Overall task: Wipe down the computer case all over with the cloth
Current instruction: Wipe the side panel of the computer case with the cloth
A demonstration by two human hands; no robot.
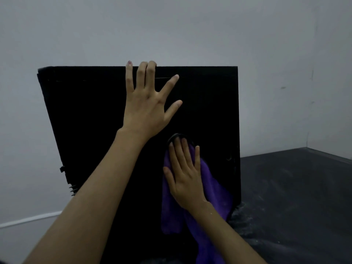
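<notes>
Forearms come in from the bottom edge, left forearm (95, 197) longer in view, right forearm (224, 225) lower right. Right grip (185, 176) lies flat, fingers straight and close together, pressing the purple cloth (215, 191) against the near side panel of the black case (85, 111); released, not clenched round the cloth. Cloth is spread under the palm, its loose end hanging down past the wrist toward the frame bottom. Right fingertips (178, 142) sit just below a dark ring shape (176, 134) on the panel; cannot tell what it is. Left grip (145, 103) rests palm-down high on the same panel, fingers splayed, three fingertips (142, 68) reaching the top edge, index and thumb spread on the panel; released, holding nothing. Case stands upright on a dark surface (295, 187), centre frame, in front of a pale wall (171, 25). Surface shows pale dusty specks right of the case.
</notes>
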